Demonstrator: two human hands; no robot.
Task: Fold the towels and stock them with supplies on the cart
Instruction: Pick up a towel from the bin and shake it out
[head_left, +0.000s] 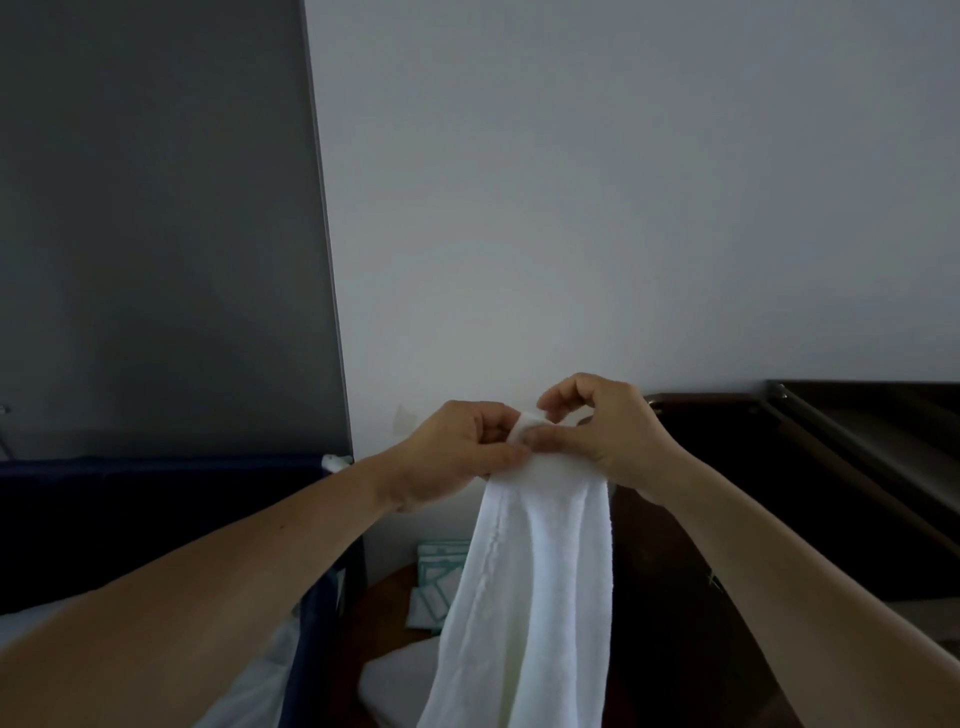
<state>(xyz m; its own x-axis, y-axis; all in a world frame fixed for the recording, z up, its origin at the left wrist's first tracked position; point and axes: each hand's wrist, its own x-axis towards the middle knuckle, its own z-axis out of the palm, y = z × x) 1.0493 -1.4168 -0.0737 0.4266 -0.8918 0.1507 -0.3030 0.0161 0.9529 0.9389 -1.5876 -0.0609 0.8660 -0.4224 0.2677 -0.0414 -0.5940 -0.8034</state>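
While left hand (457, 452) and right hand (605, 434) pinch the towel (540, 571) top, its lower end cut off

I see the left forearm (218, 566) and right forearm (779, 577) bare to the frame's edge. The left hand (457, 452) and right hand (618, 436) are bare too.

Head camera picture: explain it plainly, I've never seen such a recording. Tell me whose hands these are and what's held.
No machine here: a person wears one camera on the head, looking forward and down, so both bare arms reach in from below. The left hand and right hand pinch the top edge of a white towel, which hangs down between them. A dark blue bin stands left, dark wooden furniture right. Teal-and-white packets lie lower down, behind the towel.
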